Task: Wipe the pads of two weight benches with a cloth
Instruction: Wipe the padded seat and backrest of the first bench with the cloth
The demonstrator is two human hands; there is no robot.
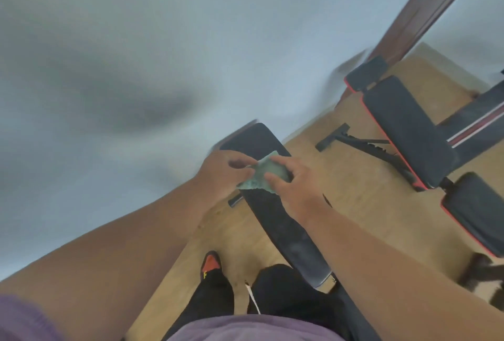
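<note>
Floor (341,177) of pale wood-look planks, matte, meeting a plain light grey wall (136,40) that fills the upper left of my view; a soft dark shadow lies across that wall. Whole frame is motion-blurred, edges smeared.

Near bench (286,226): long, narrow black pad, flat, running from my legs away toward the wall. Its covering looks like smooth vinyl, with a faint dusty grey sheen toward the close end. Dark metal frame shows at the near end.

Second bench (403,133): off to my right, well apart from the first. Several black pads in a row, corners rounded, trimmed with red piping along the edges. A black metal foot bar lies on the floor between the two benches. Behind it a dark reddish-brown beam (425,8) rises at a slant against the wall.

Cloth (263,175): small, pale green, crumpled, soft with ragged edges. It is held over the far half of the near bench's pad; I cannot tell whether it touches the pad.

My left hand (221,174): fingers curled in, thumb and fingertips pinching the cloth's left edge. My right hand (294,185): fingers bent and slightly spread, pinching the cloth's right side from above.

Also in view: my black trousers, one shoe (211,263) with an orange-red toe, and purple shirt fabric at the bottom edge.
</note>
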